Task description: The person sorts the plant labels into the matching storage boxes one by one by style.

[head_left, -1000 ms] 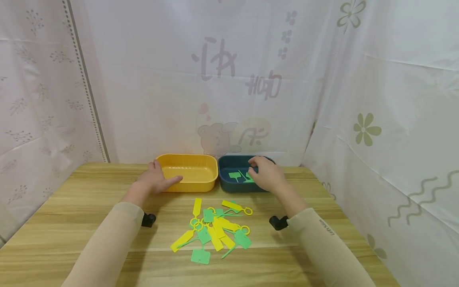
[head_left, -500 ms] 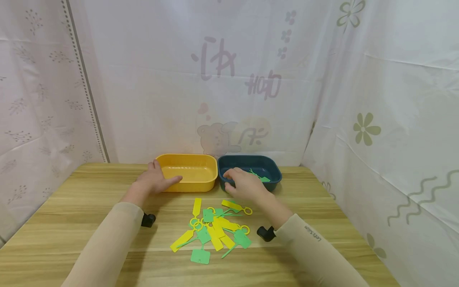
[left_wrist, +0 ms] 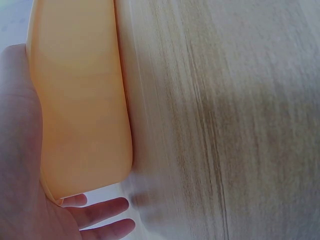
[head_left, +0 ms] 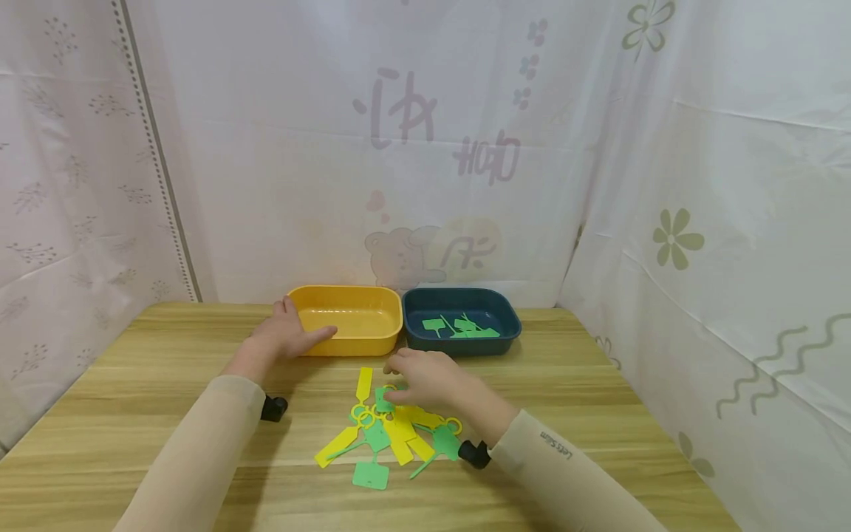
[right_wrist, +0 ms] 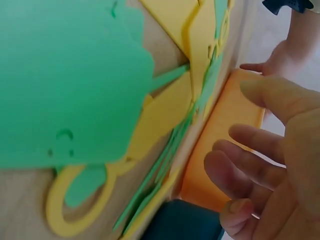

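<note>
My left hand (head_left: 282, 332) rests at the left front corner of the yellow box (head_left: 359, 346). In the left wrist view its fingers (left_wrist: 102, 212) extend straight past the box end. My right hand (head_left: 428, 378) hovers over the back of a pile of plastic tags, fingers relaxed and holding nothing, as the right wrist view also shows. The pile mixes yellow tags (head_left: 335, 447) that have ring ends with green tags (head_left: 370, 476) that have thin stems. Some tags are hidden beneath that hand. Several green tags (head_left: 433, 324) lie inside the dark blue box (head_left: 459, 347).
Both boxes stand side by side at the back of the wooden table (head_left: 199, 340), before a patterned curtain (head_left: 266, 185). Another curtain (head_left: 731, 222) hangs close on the right. A black wrist camera mount (head_left: 474, 454) sits under the right wrist.
My right hand has moved from over the blue box leftward and toward me, to above the pile. The green tags in the box are now uncovered. The left hand has stayed put.
</note>
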`<state>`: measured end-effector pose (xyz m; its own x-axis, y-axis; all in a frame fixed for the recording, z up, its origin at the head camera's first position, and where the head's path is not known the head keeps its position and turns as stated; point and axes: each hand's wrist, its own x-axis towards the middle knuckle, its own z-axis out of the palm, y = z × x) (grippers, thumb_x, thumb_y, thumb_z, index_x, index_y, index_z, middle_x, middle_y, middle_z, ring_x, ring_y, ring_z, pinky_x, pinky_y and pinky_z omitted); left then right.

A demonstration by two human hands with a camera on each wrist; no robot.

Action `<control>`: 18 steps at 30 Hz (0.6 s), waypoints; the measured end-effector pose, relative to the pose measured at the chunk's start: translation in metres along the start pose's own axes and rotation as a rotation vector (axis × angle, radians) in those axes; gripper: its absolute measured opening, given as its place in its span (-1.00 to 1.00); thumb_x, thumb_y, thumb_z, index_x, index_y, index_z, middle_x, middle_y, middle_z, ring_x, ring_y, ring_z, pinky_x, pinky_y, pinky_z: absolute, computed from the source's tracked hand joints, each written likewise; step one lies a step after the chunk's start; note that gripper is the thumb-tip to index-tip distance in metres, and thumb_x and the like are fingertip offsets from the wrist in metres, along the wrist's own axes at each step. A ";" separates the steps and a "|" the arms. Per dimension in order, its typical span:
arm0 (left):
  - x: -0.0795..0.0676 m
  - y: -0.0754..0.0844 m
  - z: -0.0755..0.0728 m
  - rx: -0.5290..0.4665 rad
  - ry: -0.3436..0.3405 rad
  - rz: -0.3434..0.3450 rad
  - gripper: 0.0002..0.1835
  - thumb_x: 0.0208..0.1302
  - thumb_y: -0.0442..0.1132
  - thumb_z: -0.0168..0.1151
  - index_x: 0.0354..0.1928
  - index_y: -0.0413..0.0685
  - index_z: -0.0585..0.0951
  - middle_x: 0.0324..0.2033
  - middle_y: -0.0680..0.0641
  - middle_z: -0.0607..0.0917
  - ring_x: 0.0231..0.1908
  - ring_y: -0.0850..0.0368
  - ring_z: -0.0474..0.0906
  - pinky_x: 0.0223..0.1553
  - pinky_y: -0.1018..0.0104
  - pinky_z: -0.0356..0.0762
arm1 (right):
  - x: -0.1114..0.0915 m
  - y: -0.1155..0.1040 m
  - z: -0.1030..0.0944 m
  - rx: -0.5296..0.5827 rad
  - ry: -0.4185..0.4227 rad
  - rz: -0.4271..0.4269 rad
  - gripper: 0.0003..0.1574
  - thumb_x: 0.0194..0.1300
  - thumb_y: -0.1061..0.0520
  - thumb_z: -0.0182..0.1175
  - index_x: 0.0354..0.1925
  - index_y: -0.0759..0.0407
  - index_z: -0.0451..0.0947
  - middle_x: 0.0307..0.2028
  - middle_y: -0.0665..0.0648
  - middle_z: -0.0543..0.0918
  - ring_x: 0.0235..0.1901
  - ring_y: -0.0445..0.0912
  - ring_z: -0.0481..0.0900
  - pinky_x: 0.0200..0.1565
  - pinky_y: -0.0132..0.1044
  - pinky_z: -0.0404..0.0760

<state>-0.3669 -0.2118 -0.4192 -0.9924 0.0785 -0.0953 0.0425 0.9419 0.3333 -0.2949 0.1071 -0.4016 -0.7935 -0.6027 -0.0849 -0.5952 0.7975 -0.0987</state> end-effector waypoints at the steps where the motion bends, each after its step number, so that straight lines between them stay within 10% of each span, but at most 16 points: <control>1: 0.000 0.000 0.000 0.002 0.000 0.000 0.61 0.29 0.82 -0.18 0.64 -0.62 -0.39 0.66 -0.66 -0.18 0.40 -0.71 0.39 0.41 -0.46 0.47 | 0.001 -0.001 0.002 -0.008 -0.009 -0.010 -0.37 0.48 -0.38 0.35 0.34 -0.14 0.65 0.20 -0.10 0.70 0.01 -0.17 0.69 0.18 -0.14 0.71; 18: -0.005 0.002 -0.004 -0.006 -0.001 0.002 0.57 0.35 0.77 -0.16 0.64 -0.62 -0.40 0.66 -0.66 -0.20 0.41 -0.71 0.38 0.42 -0.46 0.45 | 0.008 -0.006 0.012 -0.070 0.009 -0.175 -0.68 0.53 -0.23 0.34 0.09 -0.18 0.79 -0.06 -0.18 0.78 -0.11 -0.28 0.66 0.05 -0.26 0.71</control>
<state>-0.3624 -0.2116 -0.4146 -0.9921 0.0810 -0.0955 0.0441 0.9396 0.3395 -0.2958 0.0973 -0.4137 -0.6780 -0.7323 -0.0637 -0.7314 0.6807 -0.0418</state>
